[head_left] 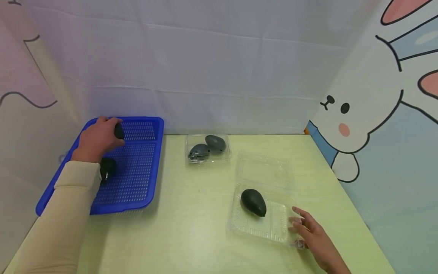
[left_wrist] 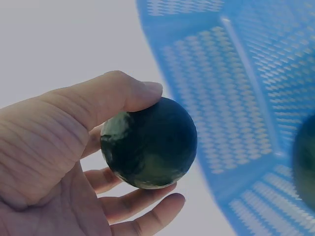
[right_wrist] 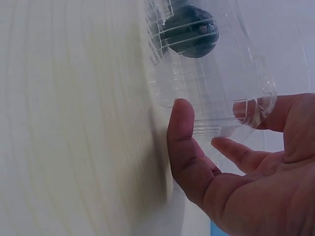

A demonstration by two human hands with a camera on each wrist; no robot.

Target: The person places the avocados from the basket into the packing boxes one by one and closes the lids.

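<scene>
My left hand [head_left: 99, 140] is over the far left part of a blue plastic basket [head_left: 158, 152]. Between thumb and fingers it grips a dark green avocado [left_wrist: 150, 142], seen end-on in the left wrist view. Another avocado [head_left: 108, 167] lies in the basket, partly behind the wrist. At the right, an opened clear plastic container [head_left: 273, 217] lies with its lid folded back, and one avocado [head_left: 253, 202] sits in its left part. My right hand [head_left: 316, 238] holds this container at its near right corner; some fingers show through the plastic.
A closed clear container [head_left: 224, 155] with two avocados stands at the back of the pale table [head_left: 191, 228], between basket and open container. A white cloth [head_left: 239, 76] hangs behind the table, and a panel with cartoon rabbits [head_left: 383, 125] borders the right side.
</scene>
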